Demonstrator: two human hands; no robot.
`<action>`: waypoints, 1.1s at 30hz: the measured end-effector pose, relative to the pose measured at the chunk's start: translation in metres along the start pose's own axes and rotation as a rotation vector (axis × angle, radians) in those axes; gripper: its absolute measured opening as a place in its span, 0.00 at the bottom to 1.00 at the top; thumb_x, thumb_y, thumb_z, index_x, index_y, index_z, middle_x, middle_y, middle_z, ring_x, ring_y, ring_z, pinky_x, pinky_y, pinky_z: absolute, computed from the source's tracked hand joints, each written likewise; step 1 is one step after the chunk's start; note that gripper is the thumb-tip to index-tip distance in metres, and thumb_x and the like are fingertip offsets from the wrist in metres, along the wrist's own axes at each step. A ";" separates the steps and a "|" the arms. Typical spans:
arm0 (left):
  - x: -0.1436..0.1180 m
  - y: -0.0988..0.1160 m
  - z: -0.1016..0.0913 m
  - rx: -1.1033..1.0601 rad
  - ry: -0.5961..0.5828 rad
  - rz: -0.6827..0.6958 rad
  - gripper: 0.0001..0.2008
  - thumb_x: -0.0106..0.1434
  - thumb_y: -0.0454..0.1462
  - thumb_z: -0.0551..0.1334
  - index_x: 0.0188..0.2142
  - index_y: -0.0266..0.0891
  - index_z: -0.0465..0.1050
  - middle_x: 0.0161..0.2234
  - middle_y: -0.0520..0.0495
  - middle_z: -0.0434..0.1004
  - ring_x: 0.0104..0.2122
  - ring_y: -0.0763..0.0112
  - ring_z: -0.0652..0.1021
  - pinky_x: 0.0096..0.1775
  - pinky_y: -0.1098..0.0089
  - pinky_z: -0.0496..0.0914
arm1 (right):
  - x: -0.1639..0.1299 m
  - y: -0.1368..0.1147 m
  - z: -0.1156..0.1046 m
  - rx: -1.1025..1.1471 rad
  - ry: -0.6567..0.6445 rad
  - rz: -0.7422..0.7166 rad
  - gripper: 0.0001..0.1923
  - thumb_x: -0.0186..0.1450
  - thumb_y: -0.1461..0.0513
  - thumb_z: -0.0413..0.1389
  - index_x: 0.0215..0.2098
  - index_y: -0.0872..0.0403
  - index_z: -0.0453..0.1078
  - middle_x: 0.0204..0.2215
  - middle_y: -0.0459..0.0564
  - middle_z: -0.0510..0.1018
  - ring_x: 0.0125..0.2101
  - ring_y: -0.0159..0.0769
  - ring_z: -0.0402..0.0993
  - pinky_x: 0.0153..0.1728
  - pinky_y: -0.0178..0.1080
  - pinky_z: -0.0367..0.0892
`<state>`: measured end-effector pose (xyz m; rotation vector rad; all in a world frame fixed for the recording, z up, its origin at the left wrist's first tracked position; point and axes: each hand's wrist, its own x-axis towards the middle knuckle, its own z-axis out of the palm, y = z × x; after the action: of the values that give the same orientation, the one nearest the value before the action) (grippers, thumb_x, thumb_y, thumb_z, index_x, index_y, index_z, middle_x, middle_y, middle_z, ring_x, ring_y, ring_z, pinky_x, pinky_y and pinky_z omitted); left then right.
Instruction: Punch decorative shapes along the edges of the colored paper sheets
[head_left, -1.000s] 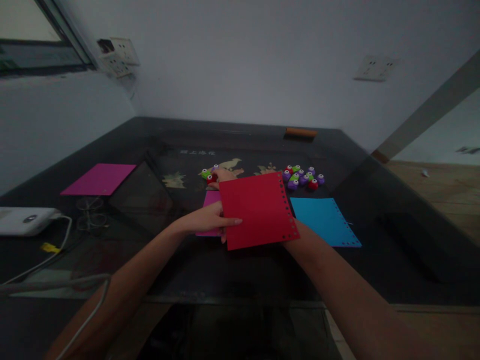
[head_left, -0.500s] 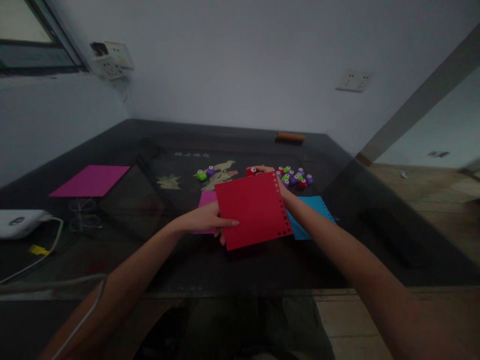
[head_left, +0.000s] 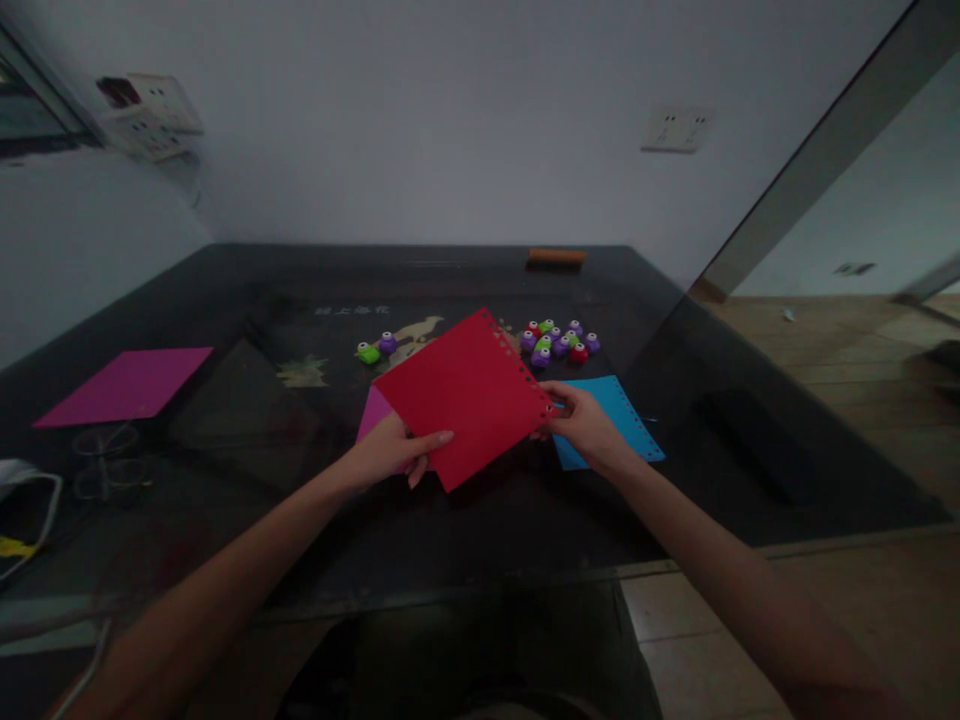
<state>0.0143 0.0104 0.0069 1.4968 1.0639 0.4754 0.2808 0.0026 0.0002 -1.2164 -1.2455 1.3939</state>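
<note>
A red square sheet with punched holes along one edge (head_left: 465, 400) is held up tilted above the table. My left hand (head_left: 394, 447) pinches its lower left side, thumb on top and fingers underneath. At the sheet's right corner my right hand (head_left: 589, 425) is closed, its fingertips around a small red eyeball toy (head_left: 553, 410), mostly covered by the fingers and touching or very near the holes. Under the sheet, a pink sheet (head_left: 369, 412) shows partly. A blue punched sheet (head_left: 611, 415) lies beneath and beside my right hand.
Several green, purple and red eyeball toys (head_left: 561, 345) cluster behind the blue sheet. A green toy (head_left: 367, 353) and a purple toy (head_left: 388, 343) sit to the left. A magenta sheet (head_left: 127, 385), a cable (head_left: 56, 500) and a brown roll (head_left: 556, 258) also lie on the dark table (head_left: 480, 540).
My right hand has come back from behind the sheet to its right corner, bringing the red eyeball toy. The red sheet has turned counterclockwise in my left hand. The view has shifted right.
</note>
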 end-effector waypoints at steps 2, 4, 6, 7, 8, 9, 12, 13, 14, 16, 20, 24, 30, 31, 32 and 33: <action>0.001 0.001 0.003 -0.014 0.074 0.005 0.20 0.56 0.51 0.62 0.21 0.37 0.65 0.09 0.53 0.65 0.10 0.77 0.66 0.17 0.75 0.57 | -0.001 0.003 0.003 0.050 -0.035 0.026 0.22 0.46 0.65 0.66 0.40 0.48 0.70 0.36 0.45 0.77 0.26 0.34 0.76 0.29 0.39 0.72; 0.002 0.001 0.005 -0.019 0.133 0.018 0.20 0.57 0.50 0.61 0.19 0.38 0.65 0.10 0.52 0.66 0.12 0.76 0.67 0.19 0.73 0.60 | -0.003 0.004 0.004 0.096 -0.067 0.056 0.23 0.47 0.64 0.66 0.41 0.48 0.71 0.36 0.46 0.78 0.29 0.34 0.77 0.33 0.40 0.73; 0.003 0.001 0.006 -0.006 0.188 0.036 0.21 0.58 0.49 0.60 0.17 0.38 0.65 0.10 0.51 0.66 0.13 0.75 0.67 0.21 0.73 0.62 | -0.004 0.004 0.004 0.142 -0.098 0.093 0.21 0.51 0.62 0.65 0.43 0.48 0.71 0.37 0.47 0.78 0.31 0.35 0.77 0.36 0.41 0.74; 0.003 0.001 0.006 -0.003 0.214 0.041 0.21 0.58 0.49 0.60 0.17 0.38 0.65 0.11 0.50 0.67 0.14 0.75 0.68 0.21 0.72 0.62 | -0.006 0.004 0.004 0.167 -0.110 0.111 0.20 0.53 0.61 0.64 0.44 0.48 0.72 0.37 0.47 0.78 0.31 0.35 0.78 0.37 0.42 0.74; 0.003 0.001 0.006 -0.009 0.235 0.039 0.20 0.58 0.49 0.60 0.17 0.38 0.66 0.12 0.50 0.69 0.15 0.74 0.69 0.22 0.72 0.63 | -0.007 0.004 0.004 0.193 -0.116 0.123 0.19 0.54 0.60 0.63 0.45 0.48 0.72 0.37 0.47 0.78 0.32 0.35 0.78 0.38 0.42 0.74; 0.002 0.000 0.007 -0.021 0.246 0.028 0.19 0.58 0.48 0.60 0.18 0.38 0.67 0.13 0.49 0.70 0.16 0.73 0.71 0.22 0.72 0.65 | -0.008 0.004 0.004 0.216 -0.118 0.127 0.19 0.54 0.60 0.63 0.45 0.48 0.72 0.38 0.47 0.78 0.32 0.35 0.78 0.38 0.42 0.74; -0.002 0.002 0.010 -0.047 0.224 -0.041 0.19 0.59 0.48 0.59 0.20 0.37 0.70 0.16 0.48 0.74 0.18 0.71 0.73 0.24 0.72 0.67 | -0.010 0.004 0.004 0.261 -0.107 0.113 0.19 0.54 0.61 0.64 0.45 0.48 0.73 0.38 0.47 0.78 0.31 0.34 0.78 0.36 0.40 0.75; -0.003 0.004 0.012 -0.038 0.215 -0.061 0.20 0.59 0.48 0.58 0.19 0.37 0.70 0.17 0.47 0.74 0.18 0.71 0.73 0.23 0.72 0.67 | -0.010 0.005 0.005 0.274 -0.102 0.112 0.19 0.54 0.61 0.65 0.44 0.48 0.73 0.37 0.47 0.78 0.30 0.33 0.78 0.35 0.39 0.75; -0.005 0.006 0.013 -0.018 0.209 -0.073 0.20 0.60 0.48 0.58 0.19 0.36 0.71 0.17 0.47 0.75 0.18 0.71 0.73 0.23 0.72 0.67 | -0.011 0.006 0.006 0.291 -0.097 0.117 0.18 0.54 0.61 0.65 0.44 0.49 0.73 0.36 0.47 0.78 0.30 0.33 0.78 0.34 0.38 0.75; -0.008 0.011 0.015 0.036 0.217 -0.078 0.21 0.60 0.47 0.57 0.17 0.36 0.71 0.17 0.46 0.75 0.18 0.72 0.72 0.24 0.73 0.67 | -0.012 0.007 0.007 0.342 -0.087 0.136 0.18 0.54 0.61 0.65 0.43 0.50 0.73 0.34 0.46 0.78 0.29 0.32 0.78 0.32 0.37 0.74; -0.010 0.015 0.017 0.129 0.219 -0.066 0.21 0.61 0.46 0.57 0.17 0.36 0.73 0.17 0.46 0.76 0.18 0.73 0.71 0.25 0.73 0.68 | -0.013 0.008 0.011 0.452 -0.066 0.171 0.17 0.52 0.61 0.67 0.40 0.51 0.74 0.31 0.46 0.79 0.27 0.33 0.78 0.28 0.34 0.73; -0.010 0.014 0.017 0.190 0.222 -0.047 0.22 0.61 0.46 0.56 0.17 0.37 0.73 0.17 0.46 0.76 0.18 0.73 0.71 0.27 0.73 0.68 | -0.013 0.006 0.013 0.492 -0.042 0.173 0.15 0.51 0.61 0.67 0.37 0.53 0.74 0.28 0.46 0.79 0.25 0.32 0.78 0.27 0.33 0.72; -0.009 0.010 0.016 0.246 0.251 -0.056 0.23 0.61 0.49 0.56 0.18 0.37 0.75 0.18 0.46 0.77 0.19 0.72 0.72 0.28 0.73 0.68 | -0.015 0.007 0.014 0.477 -0.040 0.175 0.17 0.51 0.62 0.67 0.39 0.54 0.74 0.29 0.47 0.79 0.26 0.32 0.77 0.27 0.34 0.72; -0.009 0.010 0.016 0.242 0.252 -0.061 0.23 0.61 0.49 0.56 0.18 0.37 0.75 0.18 0.46 0.77 0.19 0.72 0.72 0.28 0.73 0.68 | -0.015 0.007 0.014 0.475 -0.039 0.174 0.17 0.51 0.62 0.67 0.39 0.54 0.74 0.30 0.47 0.79 0.26 0.32 0.77 0.27 0.35 0.72; -0.009 0.010 0.017 0.240 0.253 -0.064 0.23 0.61 0.49 0.56 0.18 0.37 0.75 0.18 0.46 0.77 0.19 0.72 0.72 0.28 0.73 0.68 | -0.015 0.007 0.014 0.474 -0.037 0.174 0.17 0.51 0.62 0.67 0.39 0.54 0.73 0.29 0.47 0.79 0.26 0.32 0.77 0.27 0.35 0.72; -0.009 0.010 0.017 0.245 0.255 -0.066 0.23 0.61 0.49 0.56 0.17 0.38 0.75 0.18 0.46 0.77 0.19 0.72 0.72 0.29 0.73 0.68 | -0.015 0.008 0.014 0.472 -0.037 0.176 0.17 0.51 0.62 0.67 0.39 0.54 0.73 0.29 0.47 0.78 0.26 0.32 0.77 0.27 0.35 0.72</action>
<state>0.0268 -0.0058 0.0151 1.6386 1.4084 0.5129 0.2687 -0.0152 -0.0054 -0.9865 -0.7795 1.7244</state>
